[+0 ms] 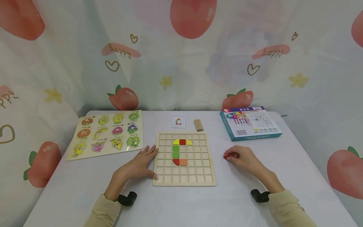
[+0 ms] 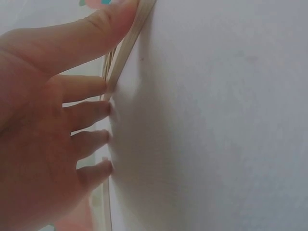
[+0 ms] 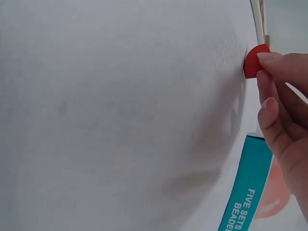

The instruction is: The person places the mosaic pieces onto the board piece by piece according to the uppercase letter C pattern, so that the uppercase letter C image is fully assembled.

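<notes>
A wooden grid board (image 1: 184, 184) lies on the white table in front of the person. My left hand (image 1: 139, 165) rests along its left edge with spread fingers, the thumb near the lower corner. To the right of the board, my right hand (image 1: 242, 159) pinches a red quarter-round tile (image 3: 255, 61) between thumb and fingertip, low over the tabletop. Coloured tiles sit in the grid: a red square (image 1: 182, 142) between two yellow quarter-rounds, two green squares (image 1: 175, 151) below, then a red quarter-round (image 1: 176, 162) beside an orange square (image 1: 183, 162).
Behind the board lie a small pattern card (image 1: 178, 122) and a wooden block (image 1: 198, 125). A fruit puzzle board (image 1: 110, 151) occupies the back left, and a teal-sided box (image 1: 255, 137) the back right. A printed curtain (image 1: 181, 69) hangs behind the table.
</notes>
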`<act>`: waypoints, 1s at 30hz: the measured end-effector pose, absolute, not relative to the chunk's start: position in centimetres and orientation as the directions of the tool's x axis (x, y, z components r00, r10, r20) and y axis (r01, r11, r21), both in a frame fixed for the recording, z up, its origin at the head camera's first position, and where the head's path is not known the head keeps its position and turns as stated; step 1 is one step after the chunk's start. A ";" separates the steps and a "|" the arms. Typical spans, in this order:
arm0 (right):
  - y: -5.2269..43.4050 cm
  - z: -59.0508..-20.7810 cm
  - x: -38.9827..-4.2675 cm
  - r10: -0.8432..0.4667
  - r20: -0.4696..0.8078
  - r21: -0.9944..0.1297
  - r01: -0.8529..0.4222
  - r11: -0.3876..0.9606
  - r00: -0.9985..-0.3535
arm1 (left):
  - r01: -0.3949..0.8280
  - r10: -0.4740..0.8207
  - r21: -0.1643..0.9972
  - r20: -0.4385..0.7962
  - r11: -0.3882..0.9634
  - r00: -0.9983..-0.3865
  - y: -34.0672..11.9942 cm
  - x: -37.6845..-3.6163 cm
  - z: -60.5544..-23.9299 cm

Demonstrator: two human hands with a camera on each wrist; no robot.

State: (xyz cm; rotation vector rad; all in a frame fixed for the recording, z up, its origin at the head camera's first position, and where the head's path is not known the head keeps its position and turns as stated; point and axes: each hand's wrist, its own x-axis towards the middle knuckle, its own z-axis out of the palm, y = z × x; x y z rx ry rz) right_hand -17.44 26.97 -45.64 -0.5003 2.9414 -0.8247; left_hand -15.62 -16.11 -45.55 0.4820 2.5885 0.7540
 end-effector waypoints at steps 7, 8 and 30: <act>26.0 -45.9 -17.5 -0.371 0.055 -0.535 -0.341 0.773 -0.927 | 0.213 0.425 0.568 -0.272 0.795 -0.863 -16.2 -15.6 -45.7; 25.8 -45.9 -17.5 -0.378 0.054 -0.536 -0.346 0.770 -0.924 | 0.213 0.425 0.568 -0.272 0.795 -0.863 -16.2 -15.6 -45.8; 22.8 -45.8 -17.8 -0.428 0.014 -0.538 -0.367 0.759 -0.904 | 0.211 0.420 0.563 -0.272 0.799 -0.866 -16.1 -15.6 -45.7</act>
